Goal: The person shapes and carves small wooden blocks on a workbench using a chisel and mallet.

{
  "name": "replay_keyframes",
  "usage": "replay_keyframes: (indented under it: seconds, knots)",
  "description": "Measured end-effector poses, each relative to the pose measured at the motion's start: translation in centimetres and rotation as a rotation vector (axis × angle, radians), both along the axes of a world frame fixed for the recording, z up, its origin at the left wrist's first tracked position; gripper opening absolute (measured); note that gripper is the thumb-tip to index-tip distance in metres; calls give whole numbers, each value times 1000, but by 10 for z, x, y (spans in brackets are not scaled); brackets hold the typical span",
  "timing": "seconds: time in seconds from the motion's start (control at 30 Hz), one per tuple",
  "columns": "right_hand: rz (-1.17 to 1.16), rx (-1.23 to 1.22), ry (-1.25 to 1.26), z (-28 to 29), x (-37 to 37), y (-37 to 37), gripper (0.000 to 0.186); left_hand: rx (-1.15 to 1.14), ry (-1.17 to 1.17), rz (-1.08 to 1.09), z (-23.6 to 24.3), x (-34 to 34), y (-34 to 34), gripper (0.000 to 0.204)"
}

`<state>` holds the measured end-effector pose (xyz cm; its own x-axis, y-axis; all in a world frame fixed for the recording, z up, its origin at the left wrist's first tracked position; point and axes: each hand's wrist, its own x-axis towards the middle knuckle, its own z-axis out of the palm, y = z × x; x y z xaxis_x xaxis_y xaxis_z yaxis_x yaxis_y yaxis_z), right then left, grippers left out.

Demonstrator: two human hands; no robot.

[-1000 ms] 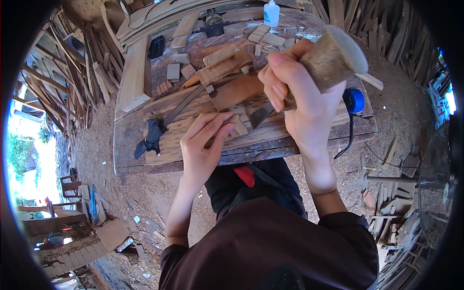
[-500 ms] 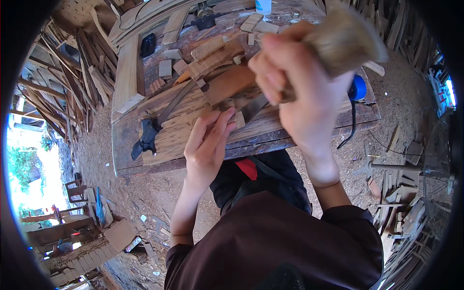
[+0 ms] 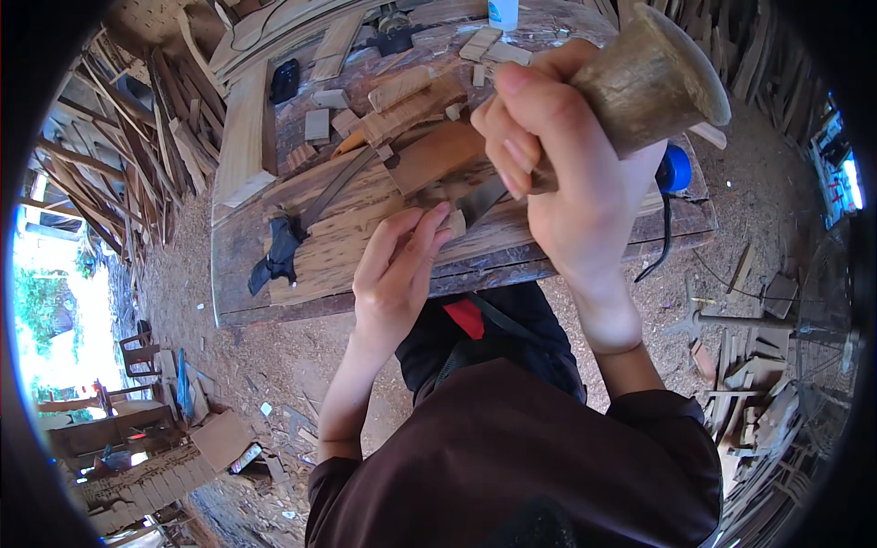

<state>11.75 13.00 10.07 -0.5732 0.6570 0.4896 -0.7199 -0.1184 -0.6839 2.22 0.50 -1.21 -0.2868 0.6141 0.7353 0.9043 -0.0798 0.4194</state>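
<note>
My right hand is closed round a thick, mottled brown cylindrical handle with a flared round top. A dark flat steel blade points down-left from under it, its tip beside a small pale wood piece. My left hand pinches that piece between thumb and fingers on a worn board along the bench's front edge. Just behind them lie a brown flat wood piece and a stack of offcuts.
The scarred bench also carries a black-handled tool, a black phone-like object, a long plank, small blocks, a plastic bottle and a blue round object. Loose timber lines both sides.
My right hand and the handle have risen and shifted slightly right and up since a second ago. My left hand's fingers have moved a little rightward, still on the small piece.
</note>
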Motion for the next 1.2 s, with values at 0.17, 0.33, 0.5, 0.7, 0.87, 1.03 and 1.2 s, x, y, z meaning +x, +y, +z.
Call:
replay_keyframes:
  seconds: [0.17, 0.33, 0.5, 0.7, 0.87, 1.03, 1.2]
  knots:
    - [-181, -32, -27, -8, 0, 2, 15, 3, -12, -28, 1, -1, -1, 32]
    - [-310, 178, -125, -18, -2, 5, 13, -16, -60, 10, 0, 2, -2, 28]
    - [-337, 103, -163, -11, -1, 2, 14, -16, -20, -21, 3, 1, 0, 33]
    - [-326, 132, -72, -20, -10, -5, 15, 21, 22, -18, -1, -1, 0, 32]
    - [-271, 139, -150, -30, -6, -10, 16, 2, -14, 7, 1, 0, -2, 28]
    - [-208, 78, -75, -16, 1, 2, 15, -1, -58, 10, 1, -2, 0, 26]
    - [-265, 95, -108, -21, -8, -4, 16, 28, -49, -3, -3, 0, 1, 27]
